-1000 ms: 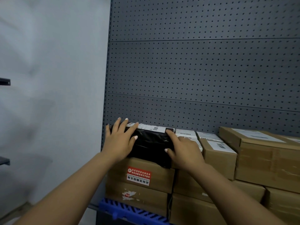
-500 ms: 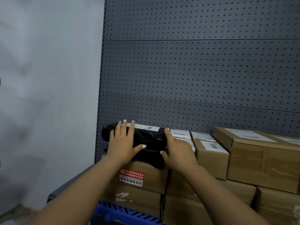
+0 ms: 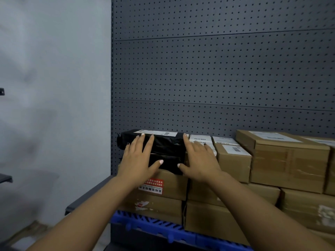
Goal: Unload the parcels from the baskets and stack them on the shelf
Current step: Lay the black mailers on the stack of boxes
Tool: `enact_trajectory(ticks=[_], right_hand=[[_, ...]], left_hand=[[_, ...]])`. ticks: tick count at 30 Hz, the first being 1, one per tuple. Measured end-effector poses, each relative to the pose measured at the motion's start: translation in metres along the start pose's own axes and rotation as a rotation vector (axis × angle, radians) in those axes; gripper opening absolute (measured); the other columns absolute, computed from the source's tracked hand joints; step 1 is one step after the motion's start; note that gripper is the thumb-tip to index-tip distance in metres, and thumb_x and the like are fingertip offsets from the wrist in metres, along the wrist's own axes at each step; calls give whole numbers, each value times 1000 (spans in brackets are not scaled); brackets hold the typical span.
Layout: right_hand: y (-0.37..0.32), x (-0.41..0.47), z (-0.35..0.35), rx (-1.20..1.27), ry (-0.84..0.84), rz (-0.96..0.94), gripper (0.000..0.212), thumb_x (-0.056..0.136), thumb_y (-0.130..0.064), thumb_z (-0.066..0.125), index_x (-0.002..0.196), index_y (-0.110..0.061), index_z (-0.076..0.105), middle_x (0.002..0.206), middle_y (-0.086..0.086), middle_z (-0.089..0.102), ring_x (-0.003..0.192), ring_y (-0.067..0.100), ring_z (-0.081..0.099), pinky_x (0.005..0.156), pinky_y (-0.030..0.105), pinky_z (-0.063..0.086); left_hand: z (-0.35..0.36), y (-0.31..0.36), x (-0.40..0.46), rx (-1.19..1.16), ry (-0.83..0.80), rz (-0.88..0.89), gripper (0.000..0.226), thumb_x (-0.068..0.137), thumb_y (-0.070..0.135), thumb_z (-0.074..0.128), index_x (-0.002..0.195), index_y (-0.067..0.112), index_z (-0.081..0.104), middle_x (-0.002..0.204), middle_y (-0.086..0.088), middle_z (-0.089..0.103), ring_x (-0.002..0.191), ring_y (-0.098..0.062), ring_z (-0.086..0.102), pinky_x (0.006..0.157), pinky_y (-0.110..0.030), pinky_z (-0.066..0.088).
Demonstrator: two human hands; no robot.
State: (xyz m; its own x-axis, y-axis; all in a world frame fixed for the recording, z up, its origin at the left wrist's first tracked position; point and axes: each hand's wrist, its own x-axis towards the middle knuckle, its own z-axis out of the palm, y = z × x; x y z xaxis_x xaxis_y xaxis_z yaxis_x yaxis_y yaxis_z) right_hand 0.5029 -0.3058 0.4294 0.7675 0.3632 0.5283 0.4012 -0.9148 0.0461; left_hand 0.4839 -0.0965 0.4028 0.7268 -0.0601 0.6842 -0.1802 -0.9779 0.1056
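Note:
A black plastic-wrapped parcel (image 3: 166,149) with a white label on top lies on a brown carton (image 3: 174,185) at the left end of the shelf, against the grey pegboard. My left hand (image 3: 139,160) rests flat on the parcel's front left, fingers spread. My right hand (image 3: 197,160) lies flat against its right end, fingers extended over the neighbouring white-labelled parcel (image 3: 201,140). Neither hand is closed around the parcel.
Stacked brown cartons (image 3: 290,160) fill the shelf to the right. A blue plastic basket rim (image 3: 155,227) runs below the cartons. The grey pegboard (image 3: 217,78) rises behind. A pale wall (image 3: 54,87) stands on the left, beside the dark shelf edge (image 3: 87,198).
The black parcel has been pushed back against the pegboard and squared on the carton. Both hands have flattened and slid slightly toward me along it.

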Motion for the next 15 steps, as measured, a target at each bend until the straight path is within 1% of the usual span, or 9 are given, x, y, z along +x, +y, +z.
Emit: enact_trajectory(ticks=[2, 3, 4, 6, 8, 11, 15], right_hand=[[2, -11, -5, 30, 13, -5, 90, 92, -51, 47, 151, -23, -15, 161, 3, 9, 148, 22, 2, 120, 43, 1], [2, -18, -7, 53, 39, -9, 88, 93, -51, 47, 152, -24, -13, 161, 2, 5, 148, 20, -1, 120, 42, 0], [3, -26, -10, 75, 76, -22, 85, 94, -50, 46, 152, -24, -10, 161, 2, 5, 148, 20, -1, 119, 40, -1], [1, -51, -19, 84, 110, -68, 79, 95, -49, 44, 153, -25, -4, 161, 0, 8, 148, 18, 1, 118, 37, -1], [2, -82, -25, 46, 98, -124, 75, 96, -49, 43, 153, -27, -1, 161, -1, 8, 148, 16, 1, 117, 33, -3], [5, -128, -30, 10, 54, -162, 74, 96, -49, 44, 153, -27, 4, 161, 0, 9, 148, 17, 2, 115, 31, -5], [6, -179, -26, 46, 0, -167, 72, 94, -48, 47, 153, -23, 14, 158, 5, 21, 147, 22, 14, 118, 37, 6]], left_hand=[[-7, 1, -12, -12, -20, 21, 88, 84, 74, 27, 153, 25, 3, 160, -8, 4, 147, -24, 2, 119, -44, 7], [-10, 1, -18, -23, -24, 26, 91, 80, 76, 20, 153, 25, 4, 160, -8, 6, 147, -24, 4, 119, -44, 8], [-11, 2, -24, -32, -24, 29, 92, 78, 76, 15, 153, 25, 5, 160, -8, 7, 147, -24, 7, 119, -44, 10], [-15, 5, -40, -41, -24, 51, 91, 78, 75, 15, 153, 24, 8, 159, -9, 12, 145, -25, 13, 118, -45, 15], [-18, 13, -60, -64, -35, 80, 91, 79, 77, 16, 153, 23, 12, 158, -9, 18, 144, -25, 18, 117, -46, 19], [-23, 28, -95, -129, -78, 117, 90, 80, 77, 18, 152, 23, 15, 157, -7, 22, 143, -23, 20, 117, -45, 21], [-24, 40, -150, -148, -101, 158, 82, 86, 68, 32, 149, 17, 28, 151, -10, 33, 138, -28, 31, 113, -47, 28]])
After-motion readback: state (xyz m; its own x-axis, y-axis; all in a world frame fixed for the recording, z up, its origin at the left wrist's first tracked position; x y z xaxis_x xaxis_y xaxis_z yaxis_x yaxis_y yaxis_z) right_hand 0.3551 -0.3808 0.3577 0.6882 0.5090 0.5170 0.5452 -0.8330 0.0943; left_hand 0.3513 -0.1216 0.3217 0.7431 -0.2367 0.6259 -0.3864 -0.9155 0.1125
